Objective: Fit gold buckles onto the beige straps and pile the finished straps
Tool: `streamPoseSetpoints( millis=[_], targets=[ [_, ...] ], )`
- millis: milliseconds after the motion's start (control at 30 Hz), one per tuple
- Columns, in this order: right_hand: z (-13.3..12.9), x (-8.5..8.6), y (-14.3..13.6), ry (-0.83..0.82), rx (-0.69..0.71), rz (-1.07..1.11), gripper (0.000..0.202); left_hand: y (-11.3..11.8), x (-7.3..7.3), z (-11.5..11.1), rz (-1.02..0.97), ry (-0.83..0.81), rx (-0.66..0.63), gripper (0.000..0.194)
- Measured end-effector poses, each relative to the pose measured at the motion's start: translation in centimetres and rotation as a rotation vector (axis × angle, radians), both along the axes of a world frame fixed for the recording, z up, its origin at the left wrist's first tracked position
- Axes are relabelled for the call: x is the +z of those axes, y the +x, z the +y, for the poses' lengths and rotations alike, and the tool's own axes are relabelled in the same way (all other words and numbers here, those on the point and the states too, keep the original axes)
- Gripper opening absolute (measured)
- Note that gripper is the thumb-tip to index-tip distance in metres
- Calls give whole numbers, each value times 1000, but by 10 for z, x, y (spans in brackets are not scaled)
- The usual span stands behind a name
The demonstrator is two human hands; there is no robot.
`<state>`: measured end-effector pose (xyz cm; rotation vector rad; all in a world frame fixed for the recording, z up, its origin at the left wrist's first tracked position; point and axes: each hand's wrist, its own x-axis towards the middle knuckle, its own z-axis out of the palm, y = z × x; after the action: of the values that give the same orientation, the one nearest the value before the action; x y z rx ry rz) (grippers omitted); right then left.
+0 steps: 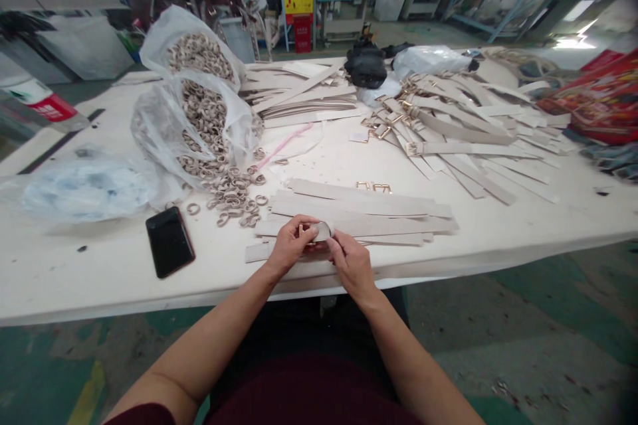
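Near the table's front edge, my left hand (292, 242) is closed on a light beige strap piece (323, 232), with a gold buckle (301, 230) at its fingers. My right hand (351, 262) pinches the right end of the same strap, which bends between the two hands. Flat beige straps (349, 216) lie in a layered pile just beyond and under my hands. Behind that pile are a few loose gold buckles (381, 188). The underside of the held strap is hidden by my fingers.
Plastic bags (149, 126) of small beige loops stand at the left, with loops (234, 196) spilled out. A black phone (170, 242) lies front left. Buckled straps (463, 126) are heaped at the right, with more straps (309, 99) and a black object (366, 66) at the back.
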<state>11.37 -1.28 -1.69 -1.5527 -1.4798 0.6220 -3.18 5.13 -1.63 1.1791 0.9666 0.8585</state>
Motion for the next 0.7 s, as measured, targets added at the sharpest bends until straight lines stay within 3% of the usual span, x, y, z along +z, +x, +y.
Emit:
streamPoseSetpoints(
  millis=[200,367,533,600,700],
  targets=[
    [4,-7,2,145,-95,-257,30,10,-2,-6,-51,-30,134,33],
    [8,-4,11,193,-5,-341,27,9,-3,-5,-45,-90,103,32],
    [5,-9,1,148,-46,-484,32,9,-2,-2,-23,-89,113,30],
    [2,-11,-2,120,-70,-399,33,8,-3,-2,-21,-81,117,30],
    [2,-8,3,-9,-48,-41,34,6,-4,-3,-18,-62,73,30]
  ],
)
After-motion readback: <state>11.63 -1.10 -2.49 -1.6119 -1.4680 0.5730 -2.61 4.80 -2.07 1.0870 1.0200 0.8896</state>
